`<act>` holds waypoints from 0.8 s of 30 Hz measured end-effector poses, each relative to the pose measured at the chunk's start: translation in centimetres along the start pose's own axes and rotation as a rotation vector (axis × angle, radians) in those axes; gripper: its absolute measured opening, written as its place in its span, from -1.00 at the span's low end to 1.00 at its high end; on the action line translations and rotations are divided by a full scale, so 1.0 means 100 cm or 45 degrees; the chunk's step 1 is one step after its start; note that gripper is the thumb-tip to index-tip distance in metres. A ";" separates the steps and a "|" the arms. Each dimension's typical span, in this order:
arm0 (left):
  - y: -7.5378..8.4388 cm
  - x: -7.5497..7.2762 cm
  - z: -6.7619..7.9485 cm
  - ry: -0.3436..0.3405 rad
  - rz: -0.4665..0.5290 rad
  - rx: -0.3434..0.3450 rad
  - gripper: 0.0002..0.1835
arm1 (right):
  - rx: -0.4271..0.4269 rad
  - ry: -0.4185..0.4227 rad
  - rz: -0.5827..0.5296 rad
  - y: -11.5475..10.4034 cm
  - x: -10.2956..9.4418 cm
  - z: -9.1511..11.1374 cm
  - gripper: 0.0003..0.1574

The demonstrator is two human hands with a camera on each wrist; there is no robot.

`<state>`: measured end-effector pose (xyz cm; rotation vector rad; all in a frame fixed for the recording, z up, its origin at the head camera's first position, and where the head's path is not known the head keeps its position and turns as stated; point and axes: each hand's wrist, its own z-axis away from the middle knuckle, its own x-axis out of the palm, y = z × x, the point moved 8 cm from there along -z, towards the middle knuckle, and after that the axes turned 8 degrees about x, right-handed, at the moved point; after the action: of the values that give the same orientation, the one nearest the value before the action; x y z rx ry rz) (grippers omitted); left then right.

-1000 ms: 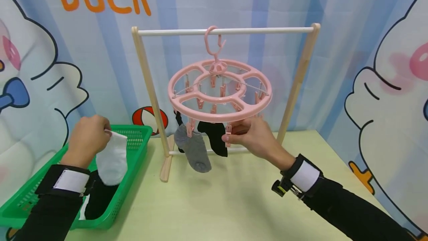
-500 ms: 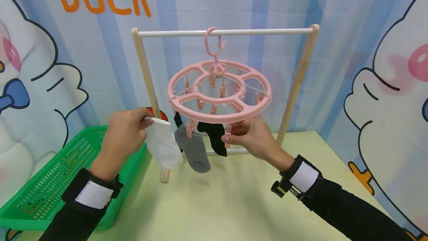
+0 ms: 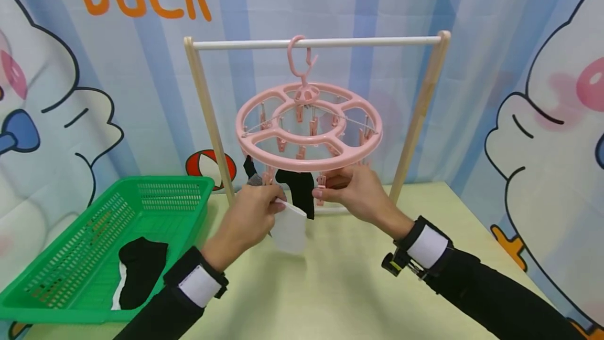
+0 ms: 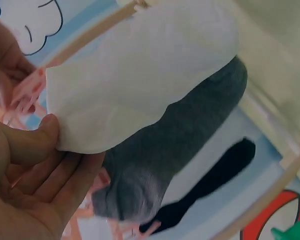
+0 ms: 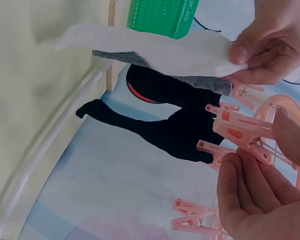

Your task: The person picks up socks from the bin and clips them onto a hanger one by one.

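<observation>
My left hand [image 3: 250,219] pinches a white sock [image 3: 290,229] by its cuff, and the sock hangs down in front of the round pink hanger [image 3: 309,164]. With thumb and fingers my right hand [image 3: 360,193] grips a pink clothespin [image 3: 321,189] at the hanger's front rim; in the right wrist view that clothespin [image 5: 240,131] holds no sock. A grey sock [image 4: 155,150], clipped to the hanger, is mostly hidden behind the white one in the head view. Black socks [image 5: 165,127] hang from clips further back.
The hanger hooks over the white bar [image 3: 368,42] of a wooden-legged rack [image 3: 422,104]. At the left stands a green basket [image 3: 71,315] with a black sock [image 3: 143,269] and a white piece beside it. A printed curtain hangs behind the table [image 3: 330,287].
My left hand has lifted the white sock out of the green basket and carried it right, to the hanger's front. The right hand keeps its grip on the clothespin in the same place.
</observation>
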<state>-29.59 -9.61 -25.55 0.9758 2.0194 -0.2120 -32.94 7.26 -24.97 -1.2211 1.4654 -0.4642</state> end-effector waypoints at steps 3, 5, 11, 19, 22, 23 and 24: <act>0.002 0.017 -0.001 -0.007 0.013 0.004 -0.86 | -0.018 -0.001 0.012 -0.001 0.000 -0.001 -0.76; 0.005 0.026 -0.003 -0.007 0.022 0.015 -0.86 | -0.033 -0.005 0.001 -0.002 0.000 -0.001 -0.80; 0.012 0.046 -0.009 -0.036 0.066 0.028 -0.86 | -0.059 0.008 -0.001 -0.003 0.000 -0.002 -0.92; 0.015 0.045 -0.014 0.058 0.076 0.014 -0.87 | -0.042 0.085 0.051 0.000 -0.002 -0.001 -0.96; 0.016 0.045 -0.015 0.085 0.086 0.011 -0.87 | -0.046 0.085 0.043 0.002 -0.002 -0.001 -0.96; 0.016 0.045 -0.015 0.093 0.086 0.014 -0.87 | -0.048 0.088 0.046 0.002 -0.002 -0.001 -0.96; 0.016 0.045 -0.016 0.101 0.087 0.016 -0.87 | -0.051 0.092 0.047 0.002 -0.003 -0.001 -0.96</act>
<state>-30.89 -5.23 -27.65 1.0746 2.0548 -0.1508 -33.21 7.56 -24.99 -1.2173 1.5630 -0.4603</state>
